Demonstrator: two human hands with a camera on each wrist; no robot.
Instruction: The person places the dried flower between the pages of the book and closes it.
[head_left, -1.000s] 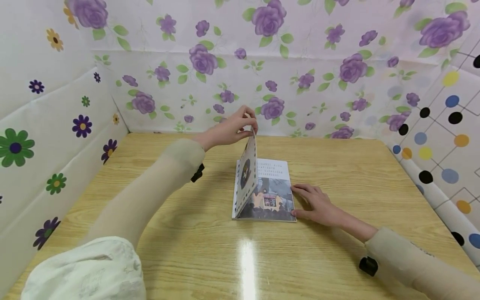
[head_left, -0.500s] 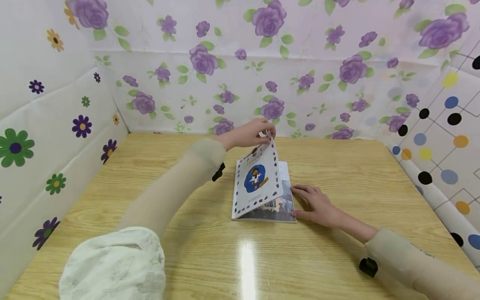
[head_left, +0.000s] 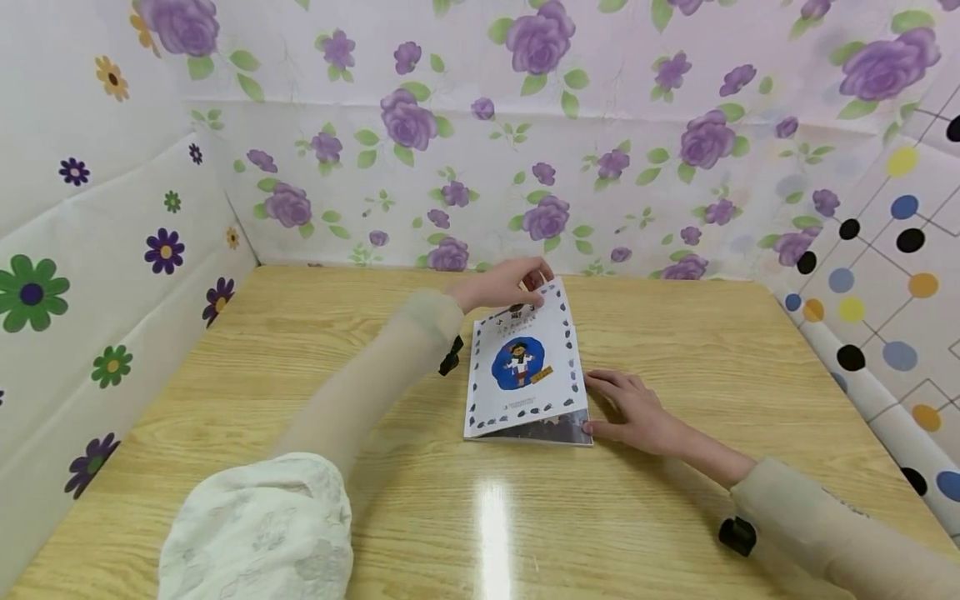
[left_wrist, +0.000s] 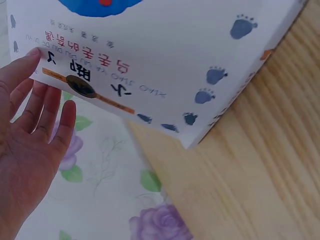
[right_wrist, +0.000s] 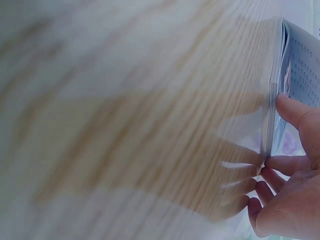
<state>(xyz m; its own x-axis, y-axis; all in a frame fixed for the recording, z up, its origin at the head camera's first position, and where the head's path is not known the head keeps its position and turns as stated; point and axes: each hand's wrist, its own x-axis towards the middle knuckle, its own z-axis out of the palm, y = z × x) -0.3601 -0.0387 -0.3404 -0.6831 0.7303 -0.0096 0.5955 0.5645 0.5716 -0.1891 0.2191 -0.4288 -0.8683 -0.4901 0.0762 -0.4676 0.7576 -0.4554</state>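
Note:
A thin picture book point(head_left: 480, 421) lies on the wooden table. Its white cover point(head_left: 487, 375) bears a figure on a blue blob and a border of dark footprints. My left hand point(head_left: 504, 285) pinches this cover at its top edge, thumb on the printed face and fingers behind, as the left wrist view shows. The cover slants over a dark illustrated page point(head_left: 558, 427), most of which it hides. At the book's right edge, my right hand point(head_left: 637, 414) rests with fingers spread. In the right wrist view its fingertips touch the stacked page edges point(right_wrist: 270, 112).
The wooden table point(head_left: 375, 517) reaches back to a cloth wall point(head_left: 337, 225) printed with purple roses. Flowered cloth point(head_left: 127, 275) stands on the left and dotted cloth point(head_left: 900, 275) on the right. Dark wrist devices point(head_left: 737, 534) hang under the forearms.
My left hand has swung the cover from upright over to the right and down, so its printed face now shows and covers most of the page. The right hand has stayed in place.

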